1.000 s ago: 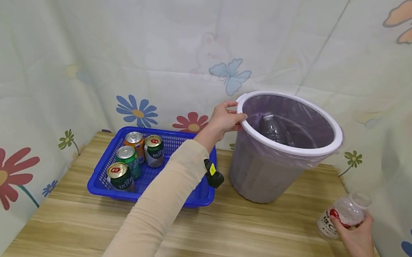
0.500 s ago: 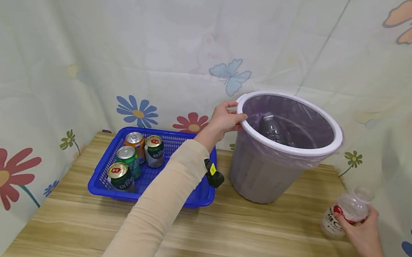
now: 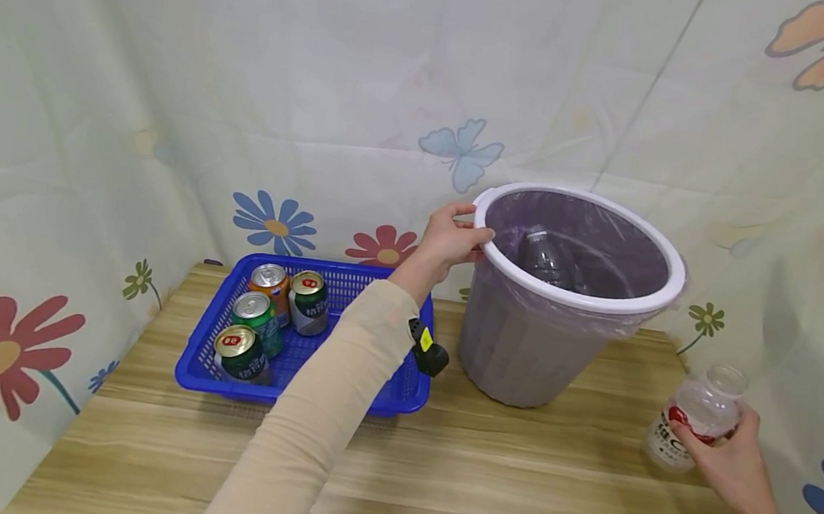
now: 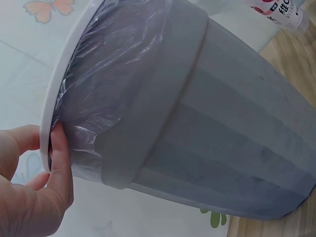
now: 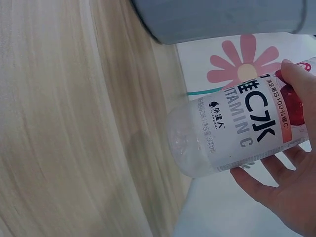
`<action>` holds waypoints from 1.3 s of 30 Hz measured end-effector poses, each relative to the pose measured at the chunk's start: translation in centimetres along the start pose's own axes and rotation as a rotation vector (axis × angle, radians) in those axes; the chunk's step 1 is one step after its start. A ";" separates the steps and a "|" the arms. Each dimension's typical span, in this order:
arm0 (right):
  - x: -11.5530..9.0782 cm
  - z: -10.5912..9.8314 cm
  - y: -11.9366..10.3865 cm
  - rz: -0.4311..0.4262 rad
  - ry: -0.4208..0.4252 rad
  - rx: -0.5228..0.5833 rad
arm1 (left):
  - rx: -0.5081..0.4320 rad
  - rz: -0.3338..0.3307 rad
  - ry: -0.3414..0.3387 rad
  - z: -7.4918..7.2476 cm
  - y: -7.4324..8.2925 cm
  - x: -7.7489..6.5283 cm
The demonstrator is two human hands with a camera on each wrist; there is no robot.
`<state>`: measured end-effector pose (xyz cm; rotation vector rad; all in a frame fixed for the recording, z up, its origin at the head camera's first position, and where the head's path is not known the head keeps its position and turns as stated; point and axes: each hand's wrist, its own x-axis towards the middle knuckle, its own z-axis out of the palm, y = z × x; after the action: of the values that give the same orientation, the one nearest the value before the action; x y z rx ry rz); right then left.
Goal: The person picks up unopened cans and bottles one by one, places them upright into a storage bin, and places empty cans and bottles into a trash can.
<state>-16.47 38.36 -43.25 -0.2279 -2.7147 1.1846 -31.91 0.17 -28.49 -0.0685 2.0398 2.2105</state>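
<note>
My left hand [image 3: 451, 240] pinches the white rim [image 4: 64, 79] of a grey trash can [image 3: 522, 352] between thumb and fingers. The can is lined with a thin purple bag, and a dark-looking bottle [image 3: 544, 256] lies inside it. To the right of the can, my right hand [image 3: 730, 458] grips a clear plastic bottle [image 3: 697, 417] around its label. The bottle leans, its uncapped-looking mouth tilted up to the right. In the right wrist view its label [image 5: 252, 123] reads vitamin C, and the thumb and fingers lie on either side of it.
A blue plastic basket [image 3: 299, 396] on the left holds several drink cans [image 3: 309, 303] grouped at its left side. The wood-grain table [image 3: 494, 483] meets a flower-printed curtain [image 3: 339, 90] at the back and sides. My left forearm crosses over the basket's right part.
My right hand and the plastic bottle have shifted slightly right and up in the head view. The left hand stays on the rim, and the can and basket stand where they were.
</note>
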 end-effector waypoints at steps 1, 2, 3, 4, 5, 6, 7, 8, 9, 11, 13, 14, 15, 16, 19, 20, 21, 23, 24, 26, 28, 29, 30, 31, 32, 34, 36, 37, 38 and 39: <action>0.0 0.0 -0.1 -0.006 -0.001 -0.003 | -0.004 0.001 0.001 0.0 0.0 0.0; 0.1 -0.1 -0.1 -0.009 -0.001 -0.012 | -0.007 0.001 0.000 0.0 0.0 0.0; 0.1 -0.2 -0.2 -0.011 -0.001 -0.020 | -0.008 0.002 -0.001 0.0 0.0 0.0; 0.2 -0.2 -0.2 -0.015 -0.002 -0.023 | -0.010 0.003 -0.003 -0.1 0.0 0.0; 0.2 -0.3 -0.2 -0.019 -0.004 -0.025 | -0.013 0.003 -0.003 -0.1 0.0 0.0; 0.3 -0.4 -0.2 -0.024 -0.005 -0.032 | -0.015 0.003 -0.004 -0.1 0.0 0.0; 0.3 -0.4 -0.3 -0.031 -0.004 -0.033 | -0.017 0.002 -0.003 -0.1 0.0 0.0; 0.3 -0.4 -0.3 -0.038 -0.004 -0.033 | -0.017 0.001 -0.003 -0.1 0.0 0.0; 0.4 -0.5 -0.3 -0.048 -0.004 -0.027 | -0.016 0.001 -0.003 -0.1 0.0 0.0; 0.5 -0.6 -0.5 -0.074 0.004 -0.027 | -0.017 0.000 -0.003 -0.1 0.1 0.0; 0.7 -0.8 -0.7 -0.115 0.019 -0.029 | -0.016 0.000 -0.001 -0.1 0.1 -0.1; 0.8 -0.9 -0.8 -0.139 0.030 -0.032 | -0.013 0.001 -0.001 -0.1 0.1 -0.1; 0.9 -1.0 -0.9 -0.165 0.041 -0.033 | -0.012 0.001 0.001 -0.1 0.1 -0.1; 1.0 -1.1 -1.1 -0.184 0.050 -0.037 | -0.011 0.001 0.002 -0.1 0.1 -0.1; 1.1 -1.4 -1.4 -0.224 0.072 -0.042 | -0.006 0.003 0.005 0.1 0.0 0.0; 1.1 -1.6 -1.6 -0.230 0.076 -0.047 | -0.005 0.003 0.006 0.1 0.0 0.0; 1.1 -1.6 -1.7 -0.229 0.073 -0.047 | -0.006 0.003 0.006 0.1 0.0 0.0; 1.1 -1.8 -1.9 -0.228 0.074 -0.050 | -0.007 0.002 0.003 0.2 -0.1 0.0; 1.0 -1.9 -2.0 -0.223 0.068 -0.049 | -0.009 0.001 0.003 0.2 -0.1 0.1; 1.1 -2.0 -2.2 -0.222 0.067 -0.056 | -0.011 0.000 0.004 0.2 -0.1 0.1; 1.2 -2.1 -2.5 -0.231 0.063 -0.047 | -0.009 0.001 0.003 0.2 -0.1 0.1; 1.3 -2.2 -2.6 -0.228 0.061 -0.049 | -0.007 0.002 0.002 0.3 -0.1 0.1; 1.3 -2.3 -2.8 -0.226 0.056 -0.049 | -0.004 0.002 0.003 0.3 -0.1 0.1; 1.4 -2.4 -2.9 -0.229 0.057 -0.052 | -0.001 0.003 0.003 0.3 -0.1 0.1; 1.5 -2.4 -3.0 -0.226 0.052 -0.055 | 0.000 0.003 0.003 0.2 -0.1 0.1; 1.7 -2.6 -3.2 -0.242 0.049 -0.059 | -0.001 0.002 0.002 0.2 -0.1 0.1; 1.8 -2.9 -3.3 -0.272 0.055 -0.075 | -0.001 0.000 0.001 0.2 0.0 0.0; 2.0 -3.0 -3.3 -0.292 0.060 -0.084 | -0.002 -0.001 0.001 0.2 0.0 0.0; 2.1 -3.1 -3.3 -0.314 0.066 -0.089 | -0.003 -0.003 0.000 0.2 0.0 0.0; 2.3 -3.1 -3.4 -0.339 0.073 -0.088 | -0.005 -0.003 0.001 0.2 0.0 0.0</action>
<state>-18.31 38.80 -38.43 0.1695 -2.6075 0.9434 -31.87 0.38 -28.47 -0.0734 2.0335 2.2137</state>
